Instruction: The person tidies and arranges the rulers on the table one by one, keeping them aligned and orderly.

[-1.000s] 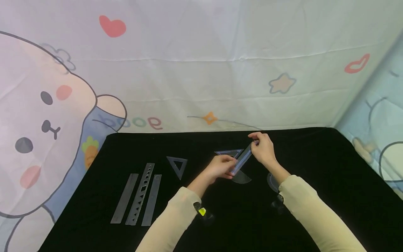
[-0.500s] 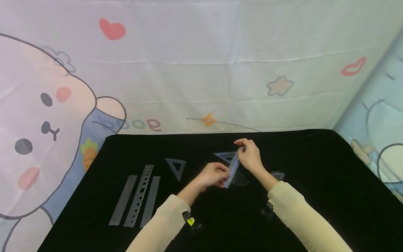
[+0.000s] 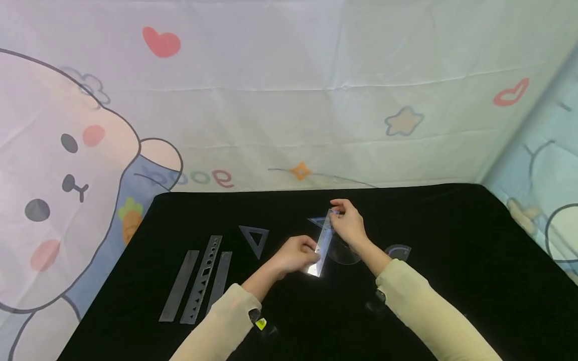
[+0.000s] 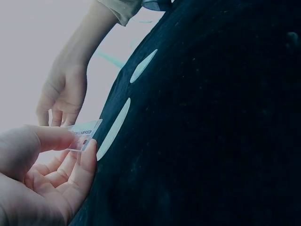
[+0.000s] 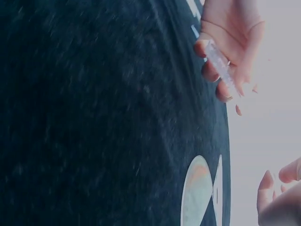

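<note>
A clear ruler (image 3: 323,243) is being held above the dark surface (image 3: 451,260), slanting from one o'clock to seven. Its lower end is being pinched by the left hand (image 3: 293,255), its upper end by the right hand (image 3: 349,223). From the ruler, a semicircular piece (image 3: 345,254) is being seen at four o'clock and, between eleven and twelve, a partly covered set square (image 3: 317,220). Farther out, a curved protractor (image 3: 399,250) is lying at three, a triangle (image 3: 258,250) at nine, three rulers (image 3: 202,279) past eight.
</note>
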### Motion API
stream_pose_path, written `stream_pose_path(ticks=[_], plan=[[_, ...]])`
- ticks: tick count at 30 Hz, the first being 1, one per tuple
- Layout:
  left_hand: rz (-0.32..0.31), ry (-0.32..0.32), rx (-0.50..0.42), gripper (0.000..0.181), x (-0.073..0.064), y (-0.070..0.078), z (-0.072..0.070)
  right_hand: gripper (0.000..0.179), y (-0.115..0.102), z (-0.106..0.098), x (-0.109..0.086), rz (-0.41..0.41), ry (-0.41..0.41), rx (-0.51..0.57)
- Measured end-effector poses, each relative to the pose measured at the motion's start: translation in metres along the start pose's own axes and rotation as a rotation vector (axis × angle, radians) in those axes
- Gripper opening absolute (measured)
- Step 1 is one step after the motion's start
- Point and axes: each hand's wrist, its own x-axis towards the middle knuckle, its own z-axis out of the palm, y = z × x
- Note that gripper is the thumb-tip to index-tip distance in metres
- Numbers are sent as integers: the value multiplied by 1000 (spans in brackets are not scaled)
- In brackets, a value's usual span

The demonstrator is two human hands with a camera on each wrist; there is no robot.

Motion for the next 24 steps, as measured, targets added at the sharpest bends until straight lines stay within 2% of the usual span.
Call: stream_pose_path(ticks=[5, 11, 20, 24], plan=[[-9, -4, -25, 22, -9, -4, -5, 35, -6, 6, -4, 133, -34, 149], [-4, -23, -77, 24, -20, -10, -8, 28, -10, 15, -14, 205, -96, 285], [-5, -14, -41, 23, -41, -19, -19, 25, -13, 33, -22, 201, -124, 281], [14, 1, 3, 23, -53, -15, -23, 24, -18, 39, -24, 191, -141, 283]])
